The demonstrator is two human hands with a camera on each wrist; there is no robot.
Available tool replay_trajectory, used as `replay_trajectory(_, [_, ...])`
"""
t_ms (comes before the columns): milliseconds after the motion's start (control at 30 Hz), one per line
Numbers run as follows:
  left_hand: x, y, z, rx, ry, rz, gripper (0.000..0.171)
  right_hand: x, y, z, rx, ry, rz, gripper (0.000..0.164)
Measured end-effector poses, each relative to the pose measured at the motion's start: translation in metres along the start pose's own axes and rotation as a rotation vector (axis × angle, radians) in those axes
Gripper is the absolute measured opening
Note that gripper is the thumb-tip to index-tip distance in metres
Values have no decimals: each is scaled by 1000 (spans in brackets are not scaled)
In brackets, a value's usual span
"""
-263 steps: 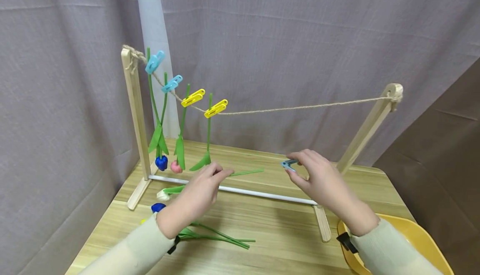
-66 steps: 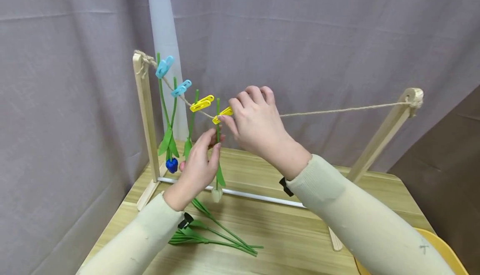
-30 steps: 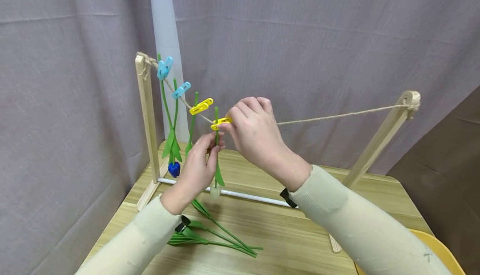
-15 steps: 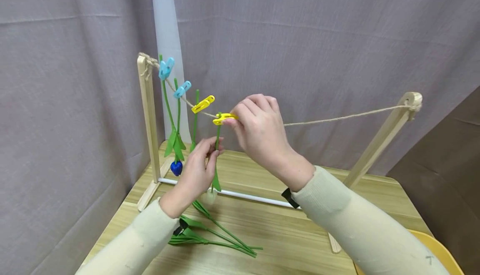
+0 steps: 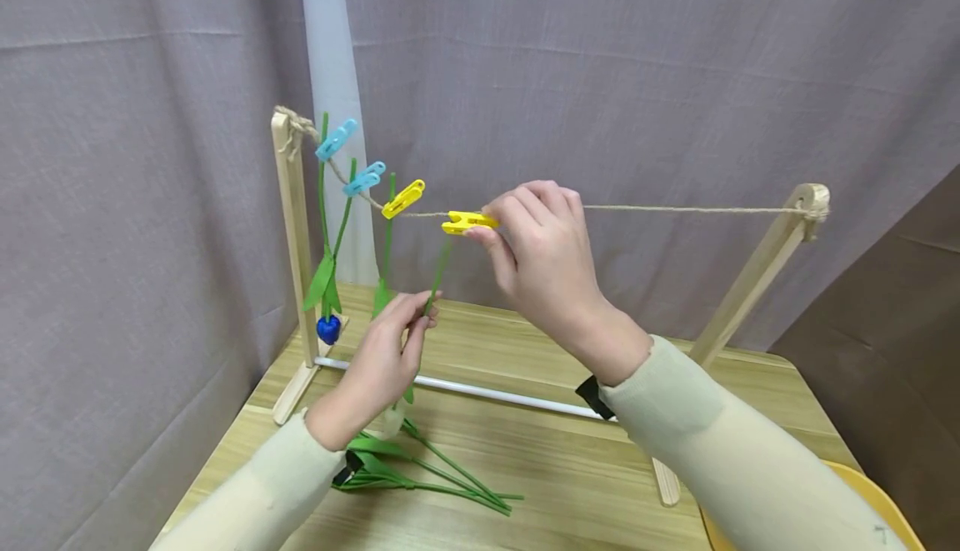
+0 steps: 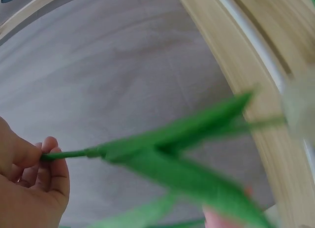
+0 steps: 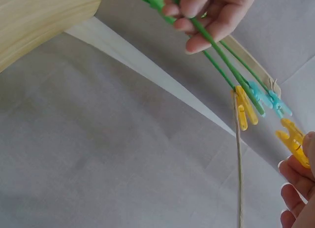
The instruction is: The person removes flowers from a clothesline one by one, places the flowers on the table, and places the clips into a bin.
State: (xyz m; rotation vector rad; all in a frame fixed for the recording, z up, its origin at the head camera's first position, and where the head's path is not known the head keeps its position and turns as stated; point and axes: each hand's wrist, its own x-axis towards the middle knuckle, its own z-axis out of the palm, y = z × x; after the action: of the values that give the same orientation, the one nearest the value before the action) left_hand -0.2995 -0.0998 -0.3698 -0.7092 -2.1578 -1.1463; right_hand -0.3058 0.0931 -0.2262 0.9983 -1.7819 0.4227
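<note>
In the head view my left hand [image 5: 378, 363] pinches the green stem of a white artificial tulip [image 5: 441, 269], its pale bloom hanging low behind the wrist. The left wrist view shows this stem [image 6: 76, 153] between thumb and fingers, with blurred leaves beyond. My right hand [image 5: 551, 272] pinches a yellow clothespin [image 5: 467, 222] just above the stem's top. In the right wrist view that clothespin [image 7: 295, 142] stands apart from both stem and rope [image 7: 239, 174]. Left of it, another yellow clothespin [image 5: 403, 198] and two blue clothespins [image 5: 365, 178] pin tulips to the rope.
The rope runs between a left wooden post [image 5: 295, 242] and a right wooden post [image 5: 757, 276], joined below by a white rod [image 5: 510, 398]. Several loose tulips [image 5: 442, 484] lie on the wooden table [image 5: 570, 484]. A yellow basin [image 5: 873, 497] stands at the lower right.
The yellow clothespin has come off the rope and stem and moved right in my right hand. My left hand has lowered the white tulip. The rope hangs straighter.
</note>
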Motion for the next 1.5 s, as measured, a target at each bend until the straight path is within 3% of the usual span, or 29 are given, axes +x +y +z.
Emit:
replay_trajectory(200, [-10, 3, -5, 79, -11, 52, 34, -16, 6, -15, 34, -34, 2, 26])
replay_trajectory(367, [-24, 3, -5, 166, -45, 130, 38, -46, 11, -33, 53, -34, -7, 23])
replay_trajectory(500, [-39, 4, -2, 268, -118, 195, 42, -81, 15, -49, 57, -55, 7, 28])
replay_trajectory(700, [-62, 2, 13, 384, -256, 207, 56, -137, 26, -61, 62, -130, 68, 38])
replay_trajectory(933, [-92, -4, 47, 442, -290, 265, 55, -209, 39, -77, -16, -343, 321, 38])
replay_trajectory(1067, [-108, -4, 61, 488, -351, 278, 44, -256, 44, -87, -88, -390, 469, 44])
replay_trajectory(1267, [-121, -9, 73, 565, -447, 235, 40, -313, 60, -115, -186, -489, 743, 35])
replay_trajectory(1500, [-131, -23, 82, 523, -528, 150, 29, -356, 74, -146, -233, -647, 972, 41])
